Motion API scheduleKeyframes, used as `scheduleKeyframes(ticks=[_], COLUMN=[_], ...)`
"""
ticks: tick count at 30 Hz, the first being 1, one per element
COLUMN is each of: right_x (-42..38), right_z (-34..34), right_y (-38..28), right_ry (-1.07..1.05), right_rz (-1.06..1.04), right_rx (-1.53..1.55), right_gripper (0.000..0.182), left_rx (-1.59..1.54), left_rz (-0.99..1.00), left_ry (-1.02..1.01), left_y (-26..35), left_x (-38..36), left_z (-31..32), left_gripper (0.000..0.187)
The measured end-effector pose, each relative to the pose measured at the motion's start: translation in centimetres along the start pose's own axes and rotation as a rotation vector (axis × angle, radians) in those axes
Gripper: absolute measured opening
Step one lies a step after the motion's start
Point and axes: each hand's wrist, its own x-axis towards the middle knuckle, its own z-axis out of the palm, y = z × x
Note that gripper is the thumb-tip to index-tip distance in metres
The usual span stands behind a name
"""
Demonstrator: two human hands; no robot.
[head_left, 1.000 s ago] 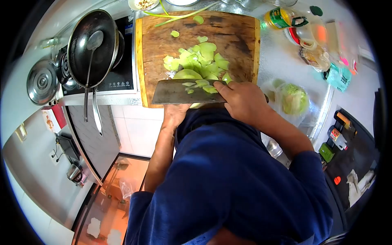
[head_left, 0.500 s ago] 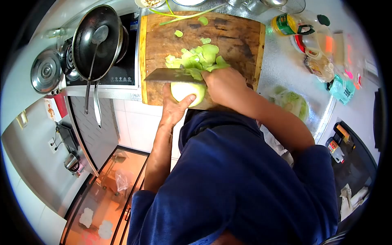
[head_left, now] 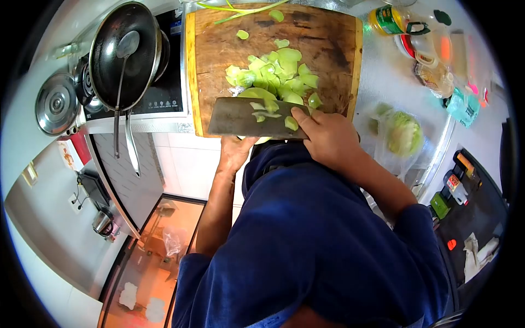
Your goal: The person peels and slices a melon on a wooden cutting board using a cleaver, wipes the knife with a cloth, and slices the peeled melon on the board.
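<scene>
Head view: cleaver over a vegetable.
Right hand grips the cleaver, peels on it; left hand is partly hidden, its grip I can't tell.

Legible text: none on my feed; unreadable markings only.
Forward and left of the left hand, I see a row of small white symbols near the front edge of the black cooktop. Forward and right of the right hand, a yellow bottle bears a green label whose lettering I cannot resolve. Directly right of that hand, a teal packet carries dark characters. Farther right and nearer the body, a white bottle shows a red label.
</scene>
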Motion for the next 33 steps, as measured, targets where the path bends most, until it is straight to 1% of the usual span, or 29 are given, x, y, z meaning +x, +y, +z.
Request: scheduleKeyframes(ticks=[2,3,4,6,7,8,10,12,13,15,20,22,24,25,27,31,33], right_x=[-0.7,-1.0,-1.5,-2.3,-2.6,-2.8,-3.1,-3.0,-2.9,-2.9,-2.4,-1.8,-1.3,-1.0,-0.7,-0.3,-0.2], right_z=[-0.4,-0.5,-0.2,0.2,0.2,0.0,0.1,0.3,0.4,0.6,-0.1,-0.1,-0.1,-0.2,-0.5,-0.6,-0.8], right_y=[-0.4,-0.5,-0.4,-0.2,-0.3,-0.4,-0.4,-0.5,-0.3,-0.3,-0.6,-0.5,-0.7,-0.8,-1.2,-1.1,-0.9], right_ry=[0.016,0.029,0.032,0.014,0.016,0.05,0.085,0.137,0.141,0.105,0.041,0.032,0.034,0.033,-0.001,-0.026,-0.031], right_rz=[0.005,0.0,0.012,0.004,0.012,-0.018,-0.04,-0.04,-0.039,-0.015,0.021,0.014,0.018,0.013,0.037,0.041,0.058], right_rx=[0.003,0.001,0.01,-0.011,-0.003,0.005,0.019,0.024,0.026,0.061,0.035,0.009,-0.007,-0.012,-0.063,-0.061,-0.061], right_gripper=[0.054,0.054,0.054,0.071,0.071,0.069,0.067,0.062,0.062,0.06,0.056,0.055,0.053,0.053,0.053,0.053,0.054], left_rx=[-0.121,-0.055,-0.044,0.104,0.113,-0.088,-0.282,-0.109,-0.104,-0.173,-0.026,0.024,0.271,0.266,0.144,0.16,0.101], left_rz=[-0.207,-0.177,-0.182,-0.163,-0.166,-0.171,-0.181,-0.218,-0.215,-0.236,-0.193,-0.173,-0.18,-0.178,-0.028,-0.026,-0.025], left_ry=[0.026,0.022,0.013,0.04,0.033,0.048,0.057,0.03,0.03,0.101,0.118,0.121,0.073,0.077,0.146,0.12,0.163], left_y=[-0.1,-0.6,-0.9,-1.8,-2.7,-3.8,-5.1,-5.4,-5.1,-4.3,-3.5,-1.8,0.5,0.3,0.1,0.9,0.5], left_x=[-0.3,-0.4,-0.4,-0.2,-0.2,-0.1,-0.1,0.0,0.2,0.2,0.5,0.7,0.6,0.6,0.7,1.1,1.4], left_z=[0.1,0.1,0.0,0.0,-0.1,-0.2,-0.6,-1.0,-0.8,-0.4,0.3,0.5,0.8,1.0,1.4,1.6,2.2], left_gripper=[0.06,0.051,0.051,0.045,0.045,0.044,0.042,0.043,0.043,0.041,0.037,0.036,0.033,0.033,0.032,0.034,0.042])
